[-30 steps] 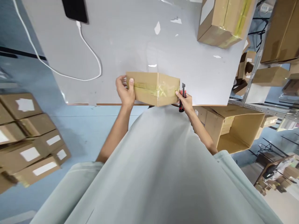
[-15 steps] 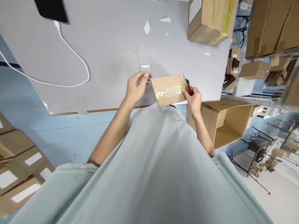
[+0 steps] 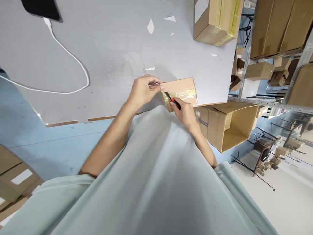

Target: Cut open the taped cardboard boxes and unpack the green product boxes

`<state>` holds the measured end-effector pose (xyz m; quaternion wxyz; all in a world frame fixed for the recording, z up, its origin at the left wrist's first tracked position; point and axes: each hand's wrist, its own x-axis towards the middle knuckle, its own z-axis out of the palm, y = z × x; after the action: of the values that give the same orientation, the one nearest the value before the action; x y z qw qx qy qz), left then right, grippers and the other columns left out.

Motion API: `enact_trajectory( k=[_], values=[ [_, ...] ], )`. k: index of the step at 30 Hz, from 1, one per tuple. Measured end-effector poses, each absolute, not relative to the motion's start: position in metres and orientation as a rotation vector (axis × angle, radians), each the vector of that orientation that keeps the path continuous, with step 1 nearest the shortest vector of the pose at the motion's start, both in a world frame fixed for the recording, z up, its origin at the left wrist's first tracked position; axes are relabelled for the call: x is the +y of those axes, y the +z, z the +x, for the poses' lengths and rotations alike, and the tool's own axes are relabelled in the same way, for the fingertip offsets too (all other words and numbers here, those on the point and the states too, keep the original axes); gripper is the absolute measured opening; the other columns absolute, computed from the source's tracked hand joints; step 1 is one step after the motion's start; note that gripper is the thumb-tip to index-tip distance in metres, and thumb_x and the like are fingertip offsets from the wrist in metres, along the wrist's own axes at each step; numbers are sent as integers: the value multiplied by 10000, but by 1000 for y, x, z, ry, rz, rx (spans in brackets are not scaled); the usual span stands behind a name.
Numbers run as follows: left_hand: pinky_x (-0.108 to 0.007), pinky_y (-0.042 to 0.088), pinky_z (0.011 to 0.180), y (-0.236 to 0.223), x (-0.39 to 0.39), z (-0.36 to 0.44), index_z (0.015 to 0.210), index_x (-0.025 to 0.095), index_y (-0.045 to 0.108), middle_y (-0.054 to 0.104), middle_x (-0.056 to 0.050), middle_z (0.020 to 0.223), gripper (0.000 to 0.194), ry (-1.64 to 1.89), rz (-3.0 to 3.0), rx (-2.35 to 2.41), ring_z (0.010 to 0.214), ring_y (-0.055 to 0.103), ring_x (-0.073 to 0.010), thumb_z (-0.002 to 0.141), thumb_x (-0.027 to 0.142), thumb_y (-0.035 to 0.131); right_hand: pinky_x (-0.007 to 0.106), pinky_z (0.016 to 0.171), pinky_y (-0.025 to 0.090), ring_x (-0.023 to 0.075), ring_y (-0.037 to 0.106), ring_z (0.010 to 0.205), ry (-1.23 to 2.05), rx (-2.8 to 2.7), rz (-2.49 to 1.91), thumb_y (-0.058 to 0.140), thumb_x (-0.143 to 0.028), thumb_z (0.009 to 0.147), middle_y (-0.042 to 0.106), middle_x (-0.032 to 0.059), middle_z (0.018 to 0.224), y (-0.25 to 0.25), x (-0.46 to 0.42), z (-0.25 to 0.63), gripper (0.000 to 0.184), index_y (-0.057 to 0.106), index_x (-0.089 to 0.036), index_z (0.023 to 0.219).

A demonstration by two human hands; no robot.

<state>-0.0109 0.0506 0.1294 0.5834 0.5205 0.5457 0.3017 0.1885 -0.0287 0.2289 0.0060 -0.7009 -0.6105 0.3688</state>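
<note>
A small taped cardboard box (image 3: 182,90) stands at the near edge of the grey table (image 3: 117,52). My left hand (image 3: 143,91) is closed on the box's left end, fingers pinched over its top corner. My right hand (image 3: 184,111) grips a red and black utility knife (image 3: 172,100), whose blade end lies against the box's near left face. Yellowish clear tape runs across the box's front.
A black phone (image 3: 41,9) with a white cable (image 3: 73,62) lies at the table's far left. A larger taped box (image 3: 215,19) sits at the far right. An open carton (image 3: 232,125) stands on the floor to the right; shelves of boxes (image 3: 276,32) beyond.
My left hand moved back onto the box's left end. My right hand brought the knife from the box's right side across to its near left face.
</note>
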Motion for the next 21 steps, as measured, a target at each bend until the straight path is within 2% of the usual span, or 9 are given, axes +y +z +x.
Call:
enact_trajectory(
  k=[7,13,17,21],
  values=[
    [-407,700,989,123,50,-8,1057,285,864,844,-35,1115,164,729,1197,1272,1019,807,-252,901,337,857,292,874,488,261,803,976,1135,-2016,-2302,547,-356,1204,865,57,1057,247,-21,176,290,813,-260,1273],
    [-410,701,998,125,50,-7,1046,278,868,846,-26,1131,159,726,1201,1263,1022,808,-246,893,304,838,303,875,475,286,797,998,1069,-2120,-2422,560,-323,1204,872,82,1072,260,-14,161,268,816,-252,1241],
    [-430,696,982,128,52,-8,1058,253,878,851,-39,1129,172,707,1242,1261,985,797,-236,902,299,824,307,868,469,291,796,989,1104,-2171,-2405,581,-323,1197,869,79,1041,265,-8,161,254,821,-249,1235],
    [-450,697,987,128,52,-8,1036,283,880,841,-36,1121,162,717,1246,1271,992,805,-256,891,309,814,315,858,471,299,794,996,1103,-2209,-2422,587,-326,1195,871,87,1035,268,-3,160,265,833,-244,1251]
  ],
)
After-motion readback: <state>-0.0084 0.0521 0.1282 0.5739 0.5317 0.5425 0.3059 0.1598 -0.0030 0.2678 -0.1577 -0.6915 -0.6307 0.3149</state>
